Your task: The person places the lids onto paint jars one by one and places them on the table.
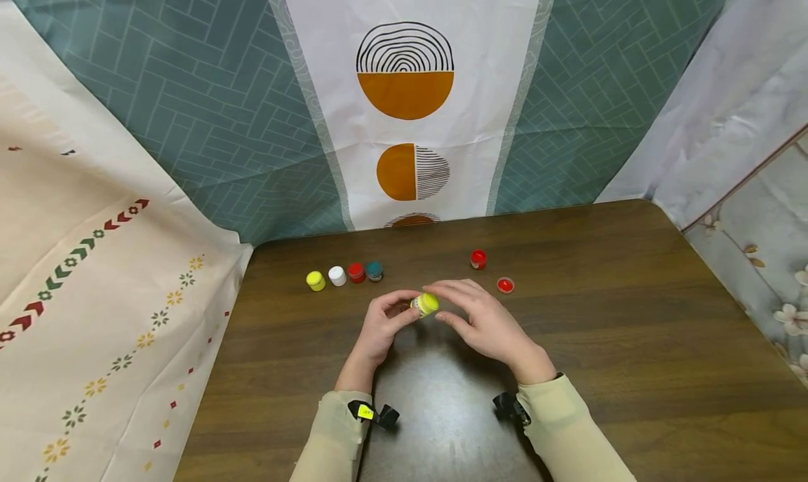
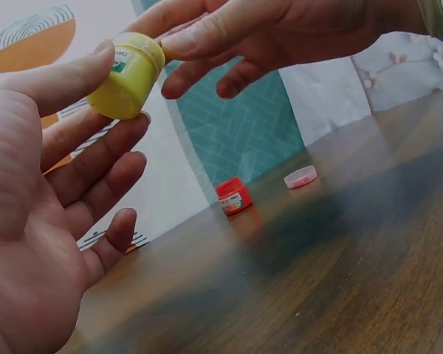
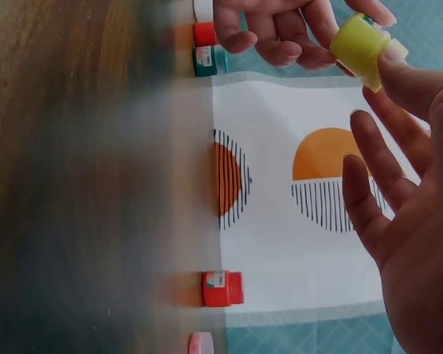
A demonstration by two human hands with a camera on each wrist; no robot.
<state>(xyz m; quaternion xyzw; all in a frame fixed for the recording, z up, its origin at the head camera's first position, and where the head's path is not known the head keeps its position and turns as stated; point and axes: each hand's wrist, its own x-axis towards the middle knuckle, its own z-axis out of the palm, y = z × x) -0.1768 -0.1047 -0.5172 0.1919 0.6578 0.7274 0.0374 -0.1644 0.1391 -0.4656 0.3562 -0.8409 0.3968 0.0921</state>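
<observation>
A small yellow paint jar [image 1: 425, 304] is held up over the table, tilted, with its lid toward the right. My left hand [image 1: 385, 324] grips its body between thumb and fingers; in the left wrist view the remaining fingers [image 2: 107, 177] spread below it. From the right, my right hand [image 1: 476, 318] reaches to the yellow lid [image 2: 142, 46], thumb and forefinger on either side of it. Its other fingers [image 3: 369, 140] stay loosely extended. Beyond the hands stands an open red paint jar [image 1: 478, 259], with its red lid [image 1: 505, 285] lying nearby on the tabletop.
A row of capped jars stands at the back left of the brown table [image 1: 631, 313]: yellow [image 1: 315, 280], white [image 1: 337, 276], red [image 1: 356, 272] and teal [image 1: 374, 271]. Patterned cloth [image 1: 410, 131] hangs behind the table's back edge, and pale cloth [image 1: 113, 313] at the left.
</observation>
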